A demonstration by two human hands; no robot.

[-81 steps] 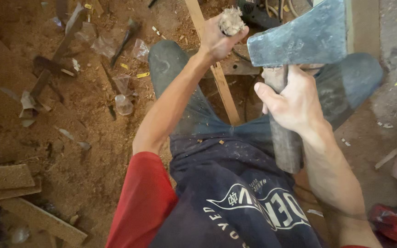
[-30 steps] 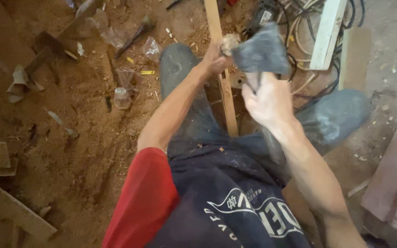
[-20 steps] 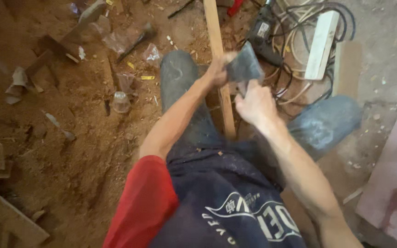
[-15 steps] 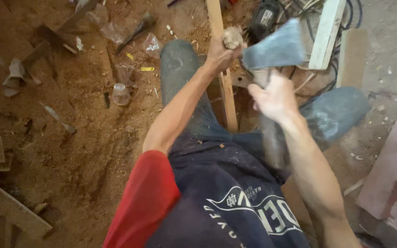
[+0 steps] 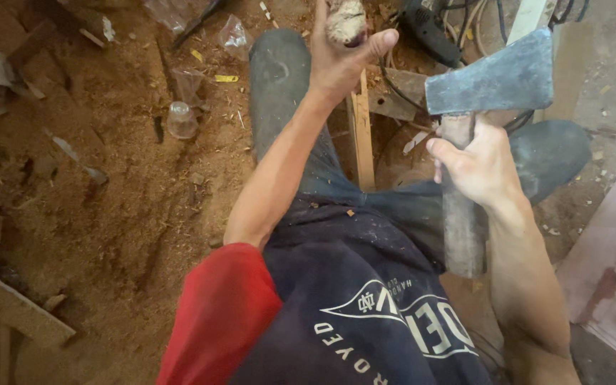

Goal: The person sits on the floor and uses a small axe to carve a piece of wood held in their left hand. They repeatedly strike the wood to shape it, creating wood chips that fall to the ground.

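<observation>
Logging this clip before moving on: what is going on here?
A person sits on a sawdust-covered floor, working with both hands. The left hand grips the frayed top of a wooden stake, held out in front between the knees. The right hand holds a hatchet by its handle just under the grey head, raised to the right of the stake and apart from it. A wooden slat lies under the legs, and a power drill with cables sits beyond.
</observation>
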